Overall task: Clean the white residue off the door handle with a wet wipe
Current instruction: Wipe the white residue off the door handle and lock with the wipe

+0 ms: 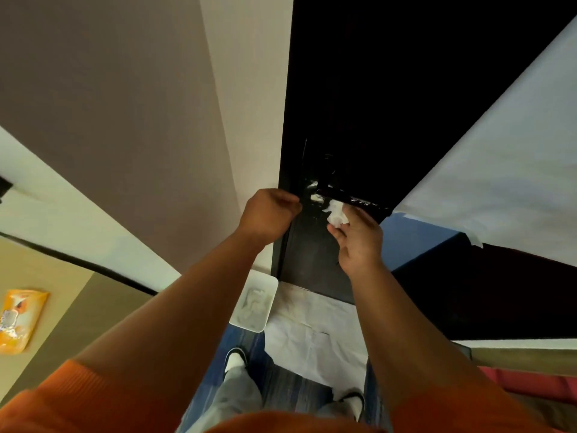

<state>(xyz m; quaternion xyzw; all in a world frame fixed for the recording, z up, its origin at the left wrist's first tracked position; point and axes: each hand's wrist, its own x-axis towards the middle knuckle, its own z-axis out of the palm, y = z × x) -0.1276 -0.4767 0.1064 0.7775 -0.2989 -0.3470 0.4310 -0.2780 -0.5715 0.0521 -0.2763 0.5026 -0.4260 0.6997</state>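
Note:
A black lever door handle (352,200) sticks out from the dark door (374,104). White residue (313,190) smears the door face at the handle's base, close to the door's edge. My right hand (356,242) pinches a crumpled white wet wipe (335,214) and presses it up against the underside of the handle. My left hand (270,215) is curled around the door's edge, level with the handle.
A white tray (254,300) with used wipes lies on the floor by the door frame. White paper (315,332) covers the floor before the door. An orange wipe pack (20,320) rests on a surface at the far left. My feet stand on blue carpet.

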